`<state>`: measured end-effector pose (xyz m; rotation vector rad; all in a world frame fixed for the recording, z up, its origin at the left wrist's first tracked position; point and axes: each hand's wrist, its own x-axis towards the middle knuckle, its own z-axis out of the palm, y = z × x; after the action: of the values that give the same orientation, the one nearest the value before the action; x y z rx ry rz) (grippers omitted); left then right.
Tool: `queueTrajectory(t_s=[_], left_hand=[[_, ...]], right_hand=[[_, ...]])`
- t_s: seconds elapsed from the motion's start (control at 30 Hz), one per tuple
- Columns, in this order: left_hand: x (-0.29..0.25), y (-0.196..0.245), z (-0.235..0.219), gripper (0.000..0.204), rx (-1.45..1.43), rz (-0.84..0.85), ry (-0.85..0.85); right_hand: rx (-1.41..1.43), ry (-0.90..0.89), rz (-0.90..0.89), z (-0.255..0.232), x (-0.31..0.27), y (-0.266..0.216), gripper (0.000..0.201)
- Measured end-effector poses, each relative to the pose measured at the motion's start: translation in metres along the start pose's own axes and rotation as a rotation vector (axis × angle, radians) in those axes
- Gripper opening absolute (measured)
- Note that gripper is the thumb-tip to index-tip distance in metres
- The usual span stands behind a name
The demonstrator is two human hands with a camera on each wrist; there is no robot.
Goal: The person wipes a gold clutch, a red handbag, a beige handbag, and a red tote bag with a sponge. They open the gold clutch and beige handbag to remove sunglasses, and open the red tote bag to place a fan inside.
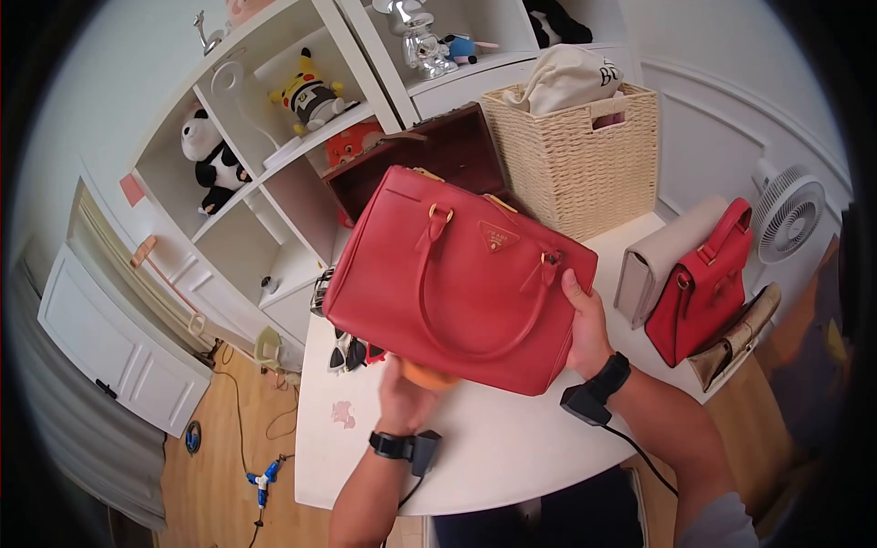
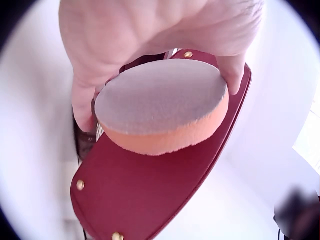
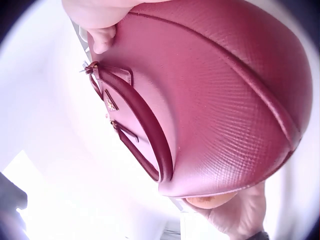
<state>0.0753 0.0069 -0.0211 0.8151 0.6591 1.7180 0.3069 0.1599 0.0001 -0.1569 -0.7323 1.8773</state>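
Observation:
A red leather handbag [image 1: 379, 265] is held tilted above the white table, its front with two looped handles and a triangular badge facing me. My right hand [image 1: 589, 329] grips its right end, thumb on the front. Under the bag, my left hand [image 1: 404, 402] holds a round orange sponge pad [image 2: 162, 97] with a grey backing, fingers and thumb at its edges. The left wrist view shows the orange side facing the bag's flat base [image 2: 145, 182], which has gold stud feet. Part of the pad is hidden by the bag in the head view.
Behind stand an open dark brown case [image 1: 457, 151] and a woven basket [image 1: 571, 164] with a cloth bag in it. At right are a beige bag [image 1: 653, 265], a smaller red bag [image 1: 685, 315] and a gold pouch [image 1: 731, 347]. Sunglasses [image 1: 343, 352] lie at left.

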Motion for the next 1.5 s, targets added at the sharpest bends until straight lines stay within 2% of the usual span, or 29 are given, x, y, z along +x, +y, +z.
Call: queueTrajectory(t_s=[0.07, 0.1, 0.17, 0.2, 0.27, 0.33, 0.4, 0.43, 0.5, 0.53, 0.6, 0.63, 0.7, 0.73, 0.8, 0.87, 0.9, 0.93, 1.0, 1.07, 1.1, 1.2, 1.23, 1.3, 1.33, 1.4, 1.43, 1.47, 1.5], left_hand=[[-0.005, -0.013, 0.020, 0.079, -0.030, -0.205, -0.143], [-0.006, -0.020, 0.027, 0.079, -0.026, -0.203, -0.142], [-0.007, -0.030, 0.037, 0.089, -0.067, -0.328, -0.274], [-0.007, -0.033, 0.037, 0.089, -0.065, -0.329, -0.274], [-0.009, -0.038, 0.035, 0.095, -0.116, -0.482, -0.290], [-0.011, -0.037, 0.037, 0.091, -0.114, -0.499, -0.292], [-0.012, -0.032, 0.042, 0.087, -0.102, -0.377, -0.244], [-0.011, -0.028, 0.042, 0.087, -0.100, -0.379, -0.246], [-0.008, -0.015, 0.040, 0.081, -0.035, -0.172, -0.058], [-0.005, -0.007, 0.037, 0.081, -0.034, -0.172, -0.059], [0.000, 0.011, 0.025, 0.077, -0.066, -0.010, 0.060], [0.002, 0.021, 0.016, 0.077, -0.064, -0.007, 0.059], [0.003, 0.044, -0.001, 0.076, -0.123, 0.157, 0.081], [0.002, 0.059, -0.003, 0.073, -0.073, 0.198, 0.161], [-0.009, 0.085, -0.028, 0.069, 0.027, 0.308, 0.194], [-0.030, 0.107, -0.050, 0.065, 0.349, 0.341, 0.208], [-0.046, 0.118, -0.061, 0.062, 0.538, 0.284, 0.198], [-0.058, 0.124, -0.055, 0.062, 0.820, 0.252, 0.301], [-0.086, 0.137, -0.058, 0.083, 1.305, -0.003, 0.436], [-0.106, 0.151, -0.054, 0.101, 1.466, -0.411, 0.354], [-0.110, 0.150, -0.053, 0.112, 1.797, -0.584, 0.431], [-0.122, 0.145, -0.072, 0.116, 2.065, -0.608, 0.421], [-0.123, 0.144, -0.080, 0.116, 2.062, -0.607, 0.419], [-0.122, 0.142, -0.097, 0.101, 2.120, -0.391, 0.324], [-0.114, 0.140, -0.099, 0.101, 2.116, -0.386, 0.325], [-0.085, 0.138, -0.090, 0.080, 1.641, 0.131, 0.276], [-0.069, 0.132, -0.045, 0.052, 1.436, 0.168, 0.412], [-0.053, 0.129, -0.031, 0.052, 1.432, 0.170, 0.412], [-0.038, 0.127, -0.022, 0.038, 1.251, 0.287, 0.350]], right_hand=[[0.063, 0.014, 0.014, 0.008, -0.005, 0.000, 0.053], [0.067, 0.011, 0.014, 0.008, -0.006, 0.001, 0.053], [0.171, 0.021, 0.052, 0.008, -0.008, 0.003, 0.054], [0.172, 0.021, 0.051, 0.008, -0.007, 0.003, 0.054], [0.178, 0.009, -0.004, 0.008, -0.007, 0.001, 0.054], [0.167, 0.009, -0.024, 0.006, -0.005, -0.002, 0.054], [0.158, 0.010, -0.046, 0.005, -0.003, -0.004, 0.053], [0.128, 0.022, -0.051, 0.004, -0.002, -0.004, 0.053], [0.099, 0.035, -0.057, 0.005, -0.002, -0.005, 0.052], [0.052, 0.025, -0.049, 0.006, -0.002, -0.006, 0.053], [0.005, 0.013, -0.040, 0.005, -0.002, -0.006, 0.053], [0.006, 0.015, -0.027, 0.003, -0.001, -0.006, 0.052], [0.007, 0.011, -0.014, -0.002, 0.002, -0.004, 0.052], [-0.042, 0.015, -0.016, -0.005, 0.005, -0.003, 0.050], [-0.096, 0.012, -0.014, -0.008, 0.007, -0.005, 0.049], [-0.196, -0.010, -0.011, -0.010, 0.009, -0.009, 0.047], [-0.197, -0.012, -0.010, -0.010, 0.011, -0.010, 0.047], [-0.241, -0.039, -0.023, -0.010, 0.011, -0.011, 0.045], [-0.280, -0.059, -0.030, -0.010, 0.010, -0.012, 0.044], [-0.360, -0.123, -0.016, -0.008, 0.009, -0.015, 0.043], [-0.356, -0.123, -0.014, -0.008, 0.009, -0.015, 0.043], [-0.457, -0.194, 0.019, -0.011, 0.009, -0.016, 0.046], [-0.504, -0.233, 0.023, -0.015, 0.009, -0.014, 0.049], [-0.561, -0.275, 0.024, -0.018, 0.010, -0.016, 0.052], [-0.584, -0.301, 0.016, -0.019, 0.011, -0.016, 0.054], [-0.606, -0.328, 0.010, -0.020, 0.012, -0.018, 0.056], [-0.622, -0.350, -0.002, -0.020, 0.012, -0.019, 0.058], [-0.638, -0.372, -0.014, -0.020, 0.013, -0.020, 0.060], [-0.645, -0.373, -0.016, -0.020, 0.014, -0.020, 0.060]])
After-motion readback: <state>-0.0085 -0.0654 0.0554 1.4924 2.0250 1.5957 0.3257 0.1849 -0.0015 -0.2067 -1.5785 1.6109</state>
